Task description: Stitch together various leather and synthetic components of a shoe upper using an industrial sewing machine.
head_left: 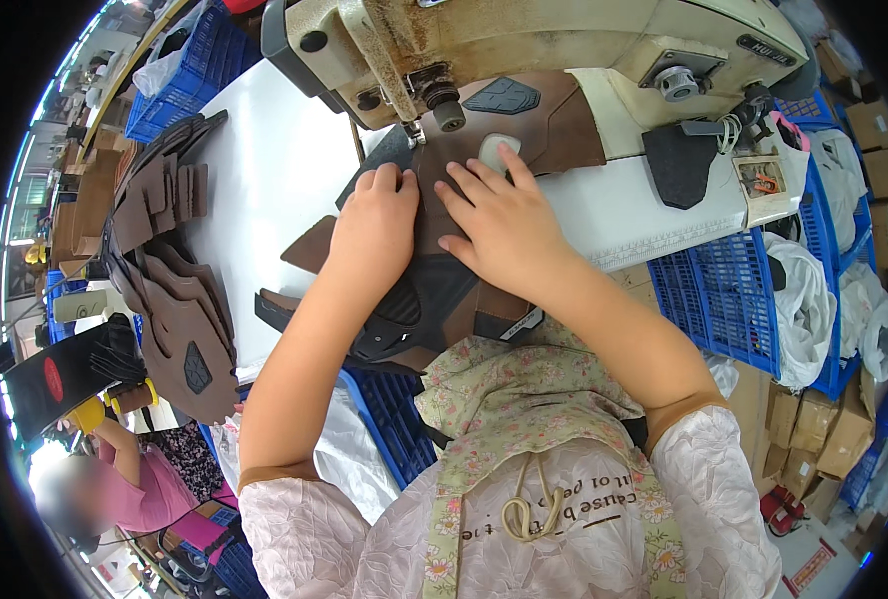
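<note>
A brown leather-like panel (572,125) with dark textured patches lies under the sewing machine (534,40), and part of it reaches back toward my lap. My left hand (376,222) has its fingers curled down on the panel's edge, just on the near side of the presser foot (416,134). To its right, my right hand (504,222) rests flat on the same panel with fingers spread. Beyond those fingertips a pale rounded patch (495,150) shows. Black and brown sewn parts (404,314) hang over the table's near edge, below both hands.
Stacked brown cut pieces (179,299) cover the left side of the white table (254,150). A black piece (679,165) lies at the right by the machine. Blue crates (718,299) with white bags stand to the right. Another person (154,484) is at the lower left.
</note>
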A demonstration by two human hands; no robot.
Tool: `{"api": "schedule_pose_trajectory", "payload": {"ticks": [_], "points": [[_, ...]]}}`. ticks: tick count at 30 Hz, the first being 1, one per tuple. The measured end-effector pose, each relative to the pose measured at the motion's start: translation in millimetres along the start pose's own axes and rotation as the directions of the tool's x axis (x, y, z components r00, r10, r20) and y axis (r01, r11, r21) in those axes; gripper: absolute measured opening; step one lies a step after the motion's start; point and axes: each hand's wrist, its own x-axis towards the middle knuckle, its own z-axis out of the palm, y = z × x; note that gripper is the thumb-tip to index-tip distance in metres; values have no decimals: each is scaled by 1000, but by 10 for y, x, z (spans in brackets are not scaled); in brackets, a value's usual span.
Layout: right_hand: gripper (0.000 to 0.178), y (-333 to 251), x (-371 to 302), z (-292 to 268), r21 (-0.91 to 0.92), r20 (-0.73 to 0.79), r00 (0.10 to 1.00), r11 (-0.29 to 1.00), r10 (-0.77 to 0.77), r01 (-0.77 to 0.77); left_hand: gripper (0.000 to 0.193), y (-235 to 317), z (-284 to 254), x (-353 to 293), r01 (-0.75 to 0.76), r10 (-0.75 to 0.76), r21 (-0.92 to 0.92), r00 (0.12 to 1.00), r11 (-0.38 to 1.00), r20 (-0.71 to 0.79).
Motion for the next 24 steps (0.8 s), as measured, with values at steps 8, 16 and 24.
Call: {"api": "schedule_pose_trajectory", "payload": {"ticks": [8,16,24], "points": [[51,164,43,-24,-14,14,999,999,32,-32,45,178,126,89,90,-87,118,996,989,-34],[50,363,122,-27,-62,104,993,996,63,-57,42,280,217,212,109,-90,158,989,981,-120],[36,317,79,-57,-85,71,997,996,-13,19,46,34,-105,115,56,-43,-191,996,980,74]]}}
